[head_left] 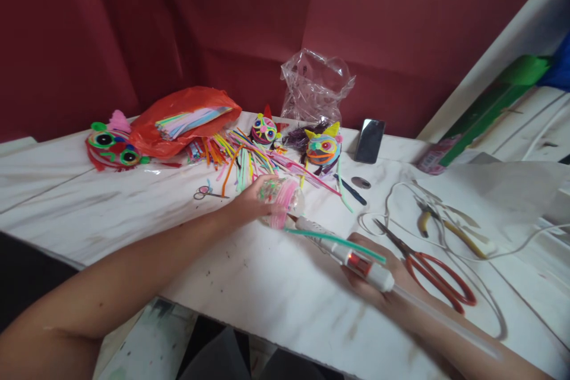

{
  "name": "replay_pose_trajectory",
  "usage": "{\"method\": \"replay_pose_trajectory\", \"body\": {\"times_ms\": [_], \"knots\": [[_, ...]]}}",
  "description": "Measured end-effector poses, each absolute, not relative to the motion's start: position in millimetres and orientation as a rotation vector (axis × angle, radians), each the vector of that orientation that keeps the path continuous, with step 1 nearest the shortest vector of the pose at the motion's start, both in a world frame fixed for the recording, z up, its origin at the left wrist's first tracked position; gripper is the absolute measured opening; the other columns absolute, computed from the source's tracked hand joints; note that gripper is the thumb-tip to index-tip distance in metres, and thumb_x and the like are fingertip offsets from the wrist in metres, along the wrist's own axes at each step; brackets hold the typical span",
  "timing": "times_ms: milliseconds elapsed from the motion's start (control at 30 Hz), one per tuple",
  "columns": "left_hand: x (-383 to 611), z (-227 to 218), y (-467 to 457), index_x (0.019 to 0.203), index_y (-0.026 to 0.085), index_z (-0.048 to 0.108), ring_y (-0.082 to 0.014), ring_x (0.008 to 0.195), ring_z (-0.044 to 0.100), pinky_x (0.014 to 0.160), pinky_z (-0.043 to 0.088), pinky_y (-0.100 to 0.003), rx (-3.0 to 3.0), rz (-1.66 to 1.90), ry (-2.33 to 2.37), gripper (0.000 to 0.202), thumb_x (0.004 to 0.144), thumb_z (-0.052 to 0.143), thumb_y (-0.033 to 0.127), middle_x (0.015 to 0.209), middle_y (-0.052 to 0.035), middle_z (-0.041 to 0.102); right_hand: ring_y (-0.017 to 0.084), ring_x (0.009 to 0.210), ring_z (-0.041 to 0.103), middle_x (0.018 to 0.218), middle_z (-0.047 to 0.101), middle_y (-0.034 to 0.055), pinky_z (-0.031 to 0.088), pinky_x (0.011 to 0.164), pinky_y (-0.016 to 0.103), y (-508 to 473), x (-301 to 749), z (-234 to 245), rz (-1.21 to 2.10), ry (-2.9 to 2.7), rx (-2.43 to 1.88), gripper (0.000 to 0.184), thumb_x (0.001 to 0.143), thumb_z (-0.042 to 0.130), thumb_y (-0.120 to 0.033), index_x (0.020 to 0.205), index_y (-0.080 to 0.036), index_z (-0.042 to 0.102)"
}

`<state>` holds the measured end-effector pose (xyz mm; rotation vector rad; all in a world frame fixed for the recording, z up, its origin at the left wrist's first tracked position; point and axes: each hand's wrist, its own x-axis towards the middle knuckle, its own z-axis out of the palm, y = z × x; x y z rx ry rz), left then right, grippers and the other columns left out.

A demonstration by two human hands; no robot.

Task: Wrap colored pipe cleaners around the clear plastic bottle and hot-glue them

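Note:
My left hand [258, 200] is closed around a clear plastic ball [268, 193] with a pink band of pipe cleaner wrapped about it and green and red bits on its side. My right hand [371, 276] grips a white hot glue gun [323, 237], its small switch glowing red and a glue stick [445, 320] trailing from its back end. The glue gun's tip meets or nearly meets the ball's pink band; contact is hard to tell. Along the glue gun runs a green pipe cleaner [338, 241], one end by the ball and the other over my right hand.
Orange-handled scissors [439, 285], pliers [463, 237] and a white cable [494, 303] lie at the right. Behind are loose pipe cleaners [249, 160], a red bag [187, 104], a phone [370, 141] and decorated heads, including a red one [113, 148]. Small scissors [211, 193] lie left.

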<state>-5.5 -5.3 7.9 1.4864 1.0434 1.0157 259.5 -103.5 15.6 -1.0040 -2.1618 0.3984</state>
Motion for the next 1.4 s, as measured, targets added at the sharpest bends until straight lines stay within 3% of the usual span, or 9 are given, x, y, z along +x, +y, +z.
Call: {"method": "replay_pose_trajectory", "body": {"times_ms": [200,433,667,1000,1200,1400], "knots": [[-7,5,-2,0.127,0.025,0.05,-0.0324,0.113,0.056,0.094,0.045,-0.042,1.478,1.0,1.01,0.082,0.054,0.086,0.041,0.117,-0.0074,0.062,0.017,0.057,0.06,0.065,0.062,0.0018,0.05,0.05,0.027,-94,265,11,0.055,-2.265,-0.778,0.012,0.089,0.048,-0.023,0.08,-0.024,0.056],[-7,7,-2,0.13,0.023,0.046,-0.0328,0.116,0.055,0.095,0.045,-0.042,1.475,0.962,1.028,0.087,0.054,0.085,0.041,0.122,-0.0092,0.06,0.015,0.056,0.061,0.066,0.061,0.0012,0.05,0.05,0.023,-96,264,18,-0.062,-2.291,-0.768,0.012,0.089,0.046,-0.02,0.082,-0.023,0.056],[-7,9,-5,0.13,0.023,0.044,-0.0322,0.118,0.055,0.096,0.044,-0.042,1.481,0.951,1.032,0.086,0.057,0.084,0.043,0.122,-0.0085,0.06,0.015,0.056,0.062,0.065,0.06,0.0013,0.051,0.05,0.024,-93,262,11,0.088,-2.248,-0.692,0.01,0.087,0.049,-0.019,0.078,-0.023,0.05],[-7,11,-5,0.129,0.024,0.046,-0.0311,0.113,0.058,0.092,0.048,-0.041,1.469,0.944,1.031,0.084,0.056,0.084,0.04,0.119,-0.0071,0.062,0.015,0.058,0.064,0.065,0.064,0.0012,0.05,0.048,0.023,-91,260,7,-0.119,-2.209,-0.652,0.013,0.082,0.049,-0.01,0.082,-0.023,0.053],[-5,10,-5,0.128,0.025,0.047,-0.0297,0.11,0.06,0.092,0.049,-0.041,1.449,0.963,1.023,0.084,0.054,0.085,0.04,0.116,-0.0063,0.063,0.014,0.05,0.056,0.06,0.057,-0.0006,0.043,0.042,0.024,-91,261,5,-0.107,-2.202,-0.794,0.012,0.087,0.045,-0.018,0.076,-0.023,0.047],[-6,10,-3,0.129,0.025,0.045,-0.0287,0.11,0.06,0.09,0.05,-0.039,1.428,0.943,1.02,0.086,0.054,0.085,0.037,0.118,-0.0065,0.062,0.017,0.053,0.056,0.063,0.058,0.0031,0.045,0.046,0.029,-100,262,13,-0.008,-2.31,-0.879,0.016,0.09,0.042,-0.019,0.079,-0.023,0.053]]}}
